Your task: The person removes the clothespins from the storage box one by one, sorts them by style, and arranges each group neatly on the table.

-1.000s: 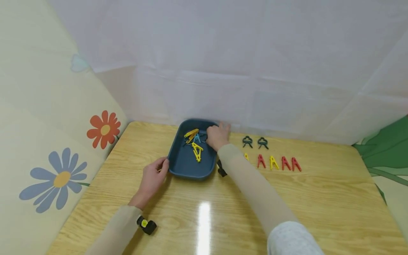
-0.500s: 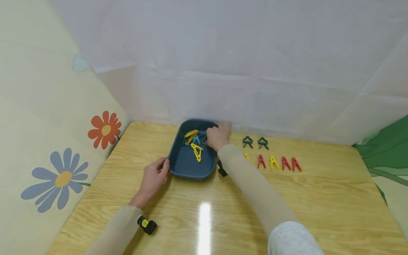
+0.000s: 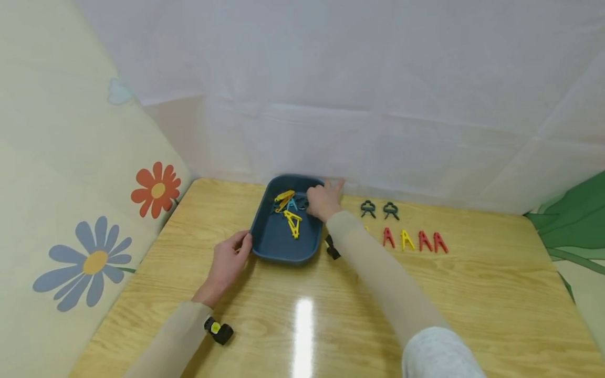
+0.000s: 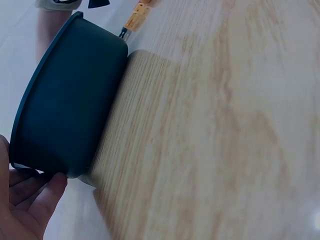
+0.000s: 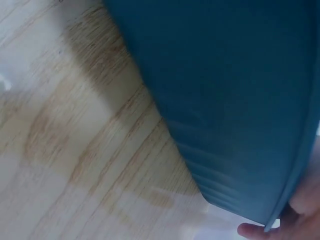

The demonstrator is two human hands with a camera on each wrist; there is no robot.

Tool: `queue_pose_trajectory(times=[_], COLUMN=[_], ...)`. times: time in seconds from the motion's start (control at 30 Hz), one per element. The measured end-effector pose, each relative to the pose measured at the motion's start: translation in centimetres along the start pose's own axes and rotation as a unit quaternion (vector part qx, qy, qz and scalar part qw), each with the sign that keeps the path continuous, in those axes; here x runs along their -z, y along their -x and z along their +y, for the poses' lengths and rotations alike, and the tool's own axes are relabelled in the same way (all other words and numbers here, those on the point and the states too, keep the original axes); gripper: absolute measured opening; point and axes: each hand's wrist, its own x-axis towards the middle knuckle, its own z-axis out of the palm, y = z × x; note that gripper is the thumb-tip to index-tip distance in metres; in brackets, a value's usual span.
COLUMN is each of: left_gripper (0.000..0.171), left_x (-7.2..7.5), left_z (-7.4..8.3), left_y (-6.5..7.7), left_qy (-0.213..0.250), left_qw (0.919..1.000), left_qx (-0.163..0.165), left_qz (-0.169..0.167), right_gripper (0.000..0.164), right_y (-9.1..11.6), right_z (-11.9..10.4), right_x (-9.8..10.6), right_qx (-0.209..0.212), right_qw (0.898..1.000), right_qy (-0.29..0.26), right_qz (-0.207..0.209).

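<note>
A dark blue plastic tray (image 3: pixel 282 249) sits on the wooden table near the white backdrop. My left hand (image 3: pixel 228 262) grips its left side close to the front corner; the left wrist view shows my fingers (image 4: pixel 47 197) against its outer wall. At the back right corner, my right hand (image 3: pixel 324 200) holds the rim, some fingers curled inside and others stretched past the edge. Inside the tray lie yellow clothespins (image 3: pixel 292 224), a light blue clothespin (image 3: pixel 291 204) and dark clips (image 3: pixel 302 202) by the right hand's fingers. Part of the right grip is hidden behind the rim.
Right of the tray, two dark clips (image 3: pixel 379 209) stand in a back row. Before them is a row of red clothespins (image 3: pixel 425 241) and yellow clothespins (image 3: pixel 407 240), its left end partly covered by the right sleeve. A flower-printed cloth (image 3: pixel 61 173) hangs at the left.
</note>
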Motion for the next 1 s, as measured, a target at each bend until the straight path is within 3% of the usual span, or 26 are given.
queue_pose_trajectory(times=[0.27,0.57,1.0], left_gripper=[0.033,0.033,0.033], left_x=[-0.1,-0.1,-0.3], left_z=[0.0,-0.1,-0.1], left_y=[-0.2,-0.1,-0.2], left_qy=[-0.006,-0.002,-0.012], left_qw=[1.0000,1.0000,0.9999], left_qx=[0.004,-0.006,-0.003], left_qz=[0.002,0.006,0.010], right_gripper=[0.029,0.039,0.039], right_y=[0.7,1.8,5.2], right_z=[0.8,2.1,5.0], right_x=[0.9,1.9,3.7], right_qx=[0.010,0.038,0.059], right_qw=[0.999,0.996,0.987], right_qy=[-0.040,-0.075,-0.119], right_qz=[0.016,0.043,0.087])
